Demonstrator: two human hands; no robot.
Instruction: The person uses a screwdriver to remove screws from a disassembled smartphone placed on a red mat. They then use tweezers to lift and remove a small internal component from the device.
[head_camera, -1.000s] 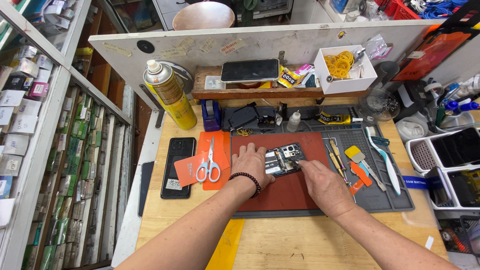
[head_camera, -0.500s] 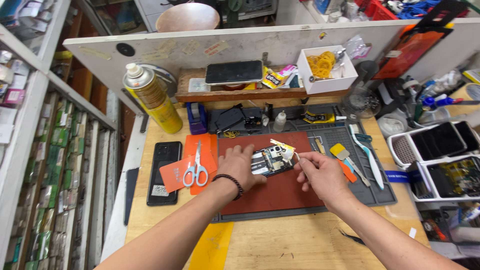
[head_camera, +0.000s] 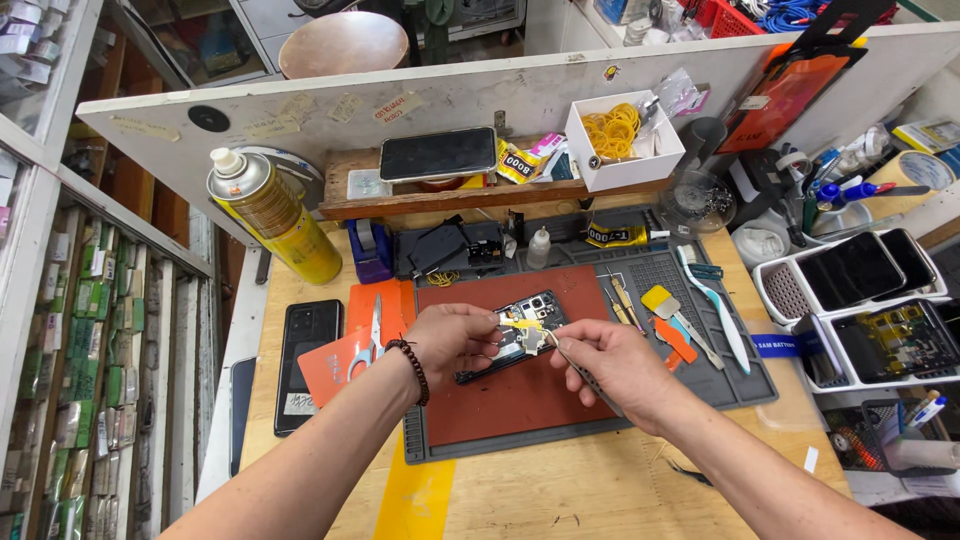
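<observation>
Close up: both hands on opened phone, red mat, wooden table.
Left hand (head_camera: 452, 342) grip closed on opened phone (head_camera: 520, 335), tilted above red mat (head_camera: 510, 395); right hand (head_camera: 610, 365) pinching tweezers (head_camera: 575, 368) at phone. Beyond: scissors (head_camera: 375, 330), spray can (head_camera: 270, 215).

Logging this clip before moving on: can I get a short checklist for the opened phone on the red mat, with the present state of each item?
1. Opened black phone lies on the red work mat: ok.
2. Left hand steadies the phone at its left side: ok.
3. Right hand holds thin metal tweezers with the tip at the phone's innards: ok.
4. What the tweezer tip grips: cannot tell, too small.
5. Orange-handled scissors lie on the orange card, apart from the left hand: ok.
6. Yellow spray can stands upright, away from both hands: ok.
</observation>
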